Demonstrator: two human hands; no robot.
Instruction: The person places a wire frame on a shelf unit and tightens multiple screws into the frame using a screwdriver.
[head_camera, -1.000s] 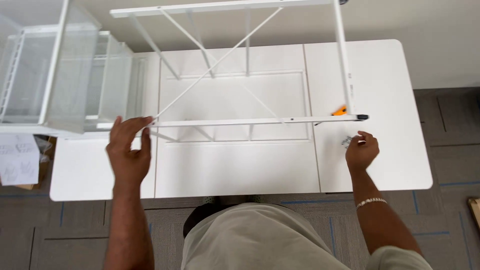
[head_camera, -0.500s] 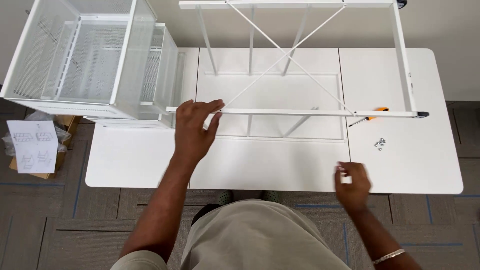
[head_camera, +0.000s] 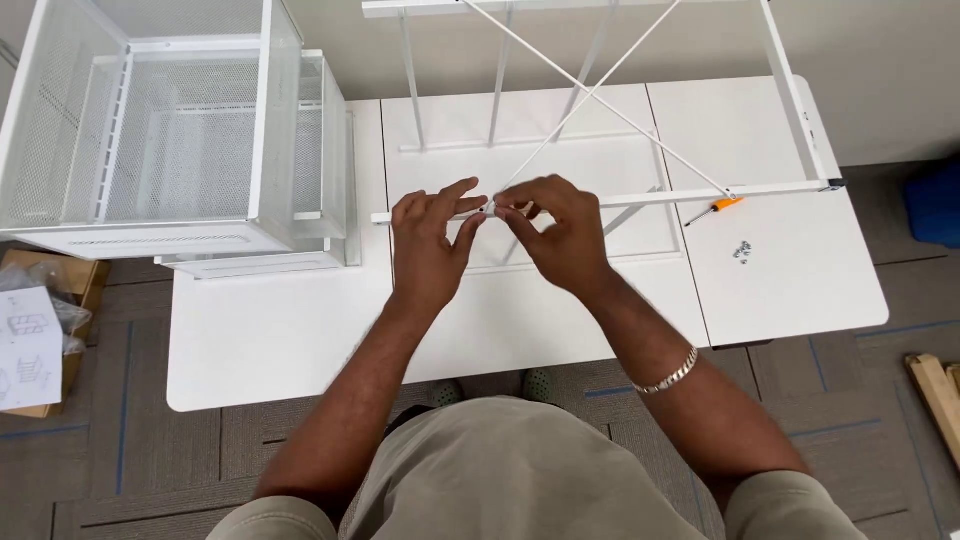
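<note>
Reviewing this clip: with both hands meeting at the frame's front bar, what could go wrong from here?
Whatever the right hand and left hand pinch at the white frame is tiny; it might slip and drop. The loose screws near the table edge, like the orange screwdriver, could get knocked off.

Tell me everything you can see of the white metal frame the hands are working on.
The white metal frame looks like thin painted tube. It stands on the white table, its top cut off by the picture's edge. Several upright bars and two crossed diagonal braces join a front rail running left to right, with a dark cap at its right end. The left hand and right hand meet at that rail near its middle, fingers pinching there.
</note>
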